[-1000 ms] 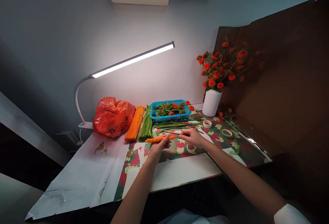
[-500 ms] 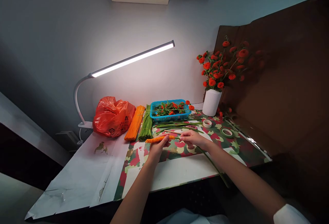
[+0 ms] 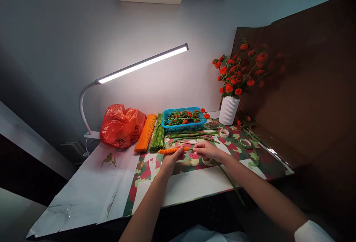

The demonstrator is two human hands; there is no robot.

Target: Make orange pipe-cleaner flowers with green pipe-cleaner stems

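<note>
My left hand (image 3: 172, 156) is closed around an orange fuzzy coil (image 3: 167, 150), whose loose end sticks out to the left. Just right of it, my right hand (image 3: 205, 150) pinches a green stem (image 3: 229, 179) near the coil. The stem's long end passes under my right forearm and hangs past the table's front edge. Behind my hands lie several green stems (image 3: 191, 134), a white tape roll (image 3: 224, 133) and a green tape roll (image 3: 246, 143).
Behind stand a blue basket (image 3: 183, 127) of flower pieces, an orange bundle (image 3: 145, 134), a green bundle (image 3: 158, 134) and a red plastic bag (image 3: 121, 127). A white vase (image 3: 229, 111) with red flowers is at right; a lit lamp (image 3: 144, 63) hangs over the table.
My right hand has moved very slightly left, and the lower end of the green stem has swung a little down and left. My left hand keeps its hold on the orange coil.
</note>
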